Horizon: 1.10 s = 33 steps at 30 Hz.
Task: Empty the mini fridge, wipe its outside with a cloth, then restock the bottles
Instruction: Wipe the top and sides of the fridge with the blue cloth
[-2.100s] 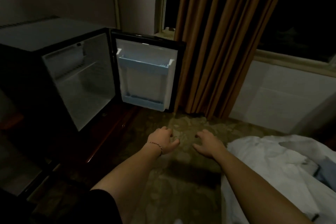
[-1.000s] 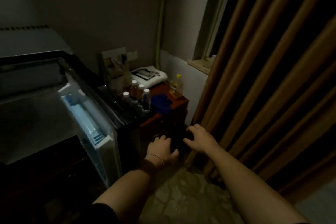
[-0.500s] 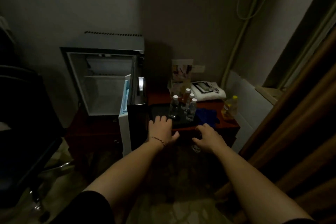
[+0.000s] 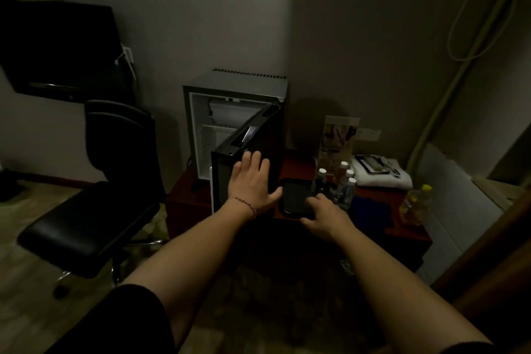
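The mini fridge stands on a low red-brown cabinet, its inside white and bare. Its dark door is partly open, swung toward me. My left hand lies flat with straight fingers on the door's outer face. Several small clear bottles with white caps stand grouped to the right of the fridge, beside a black tray. My right hand hovers over the tray's right edge, fingers loosely bent and holding nothing. A dark blue cloth lies to the right of the bottles.
A black office chair stands to the left, under a dark screen. On the cabinet are a folded white towel, a standing leaflet and a yellow bottle. A brown curtain hangs at the right.
The view has turned to face the fridge and cabinet. My left hand has risen onto the door's outer face. My right hand has come over the tray by the bottles.
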Available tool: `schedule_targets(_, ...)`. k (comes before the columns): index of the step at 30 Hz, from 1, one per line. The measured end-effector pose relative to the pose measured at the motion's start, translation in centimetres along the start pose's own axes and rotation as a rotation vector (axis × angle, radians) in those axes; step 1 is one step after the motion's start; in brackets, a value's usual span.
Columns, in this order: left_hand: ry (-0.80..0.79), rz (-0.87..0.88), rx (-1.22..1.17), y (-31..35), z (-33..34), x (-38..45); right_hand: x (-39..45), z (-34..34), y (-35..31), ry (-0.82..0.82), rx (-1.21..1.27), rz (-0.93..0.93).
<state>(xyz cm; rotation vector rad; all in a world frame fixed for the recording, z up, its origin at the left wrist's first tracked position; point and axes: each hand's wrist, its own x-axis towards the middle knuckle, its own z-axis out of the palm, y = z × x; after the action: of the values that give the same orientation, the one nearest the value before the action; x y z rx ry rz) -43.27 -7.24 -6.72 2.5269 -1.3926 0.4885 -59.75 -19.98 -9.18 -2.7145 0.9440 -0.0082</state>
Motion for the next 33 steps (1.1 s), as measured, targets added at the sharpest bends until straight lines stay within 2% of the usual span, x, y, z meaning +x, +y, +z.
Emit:
schedule_targets(6, -0.040, -0.146, 0.058, -4.5, -0.6, 1.5, 1.1, 0.2, -1.7, -0.018, 0.001, -0.101)
schedule_targets(10, -0.098, -0.230, 0.009, -8.1, -1.5, 3.6, 2.9, 0.6, -2.9, -0.018, -0.008, -0.124)
schedule_targets(16, -0.145, -0.259, -0.047, -13.0, 0.6, 7.0, 7.5, 1.6, -4.9, -0.059, 0.051, -0.158)
schedule_targets(20, -0.110, -0.278, -0.067, -16.4, 2.7, 10.1, 12.0, 2.3, -6.2, -0.094, 0.076, -0.179)
schedule_targets(25, -0.120, -0.285, -0.090, -20.2, 5.2, 15.6, 17.7, 2.5, -7.0, -0.113, 0.104, -0.127)
schedule_targets(33, -0.171, -0.206, -0.203, -22.1, 6.9, 25.3, 23.6, 2.2, -5.8, -0.101, 0.091, 0.043)
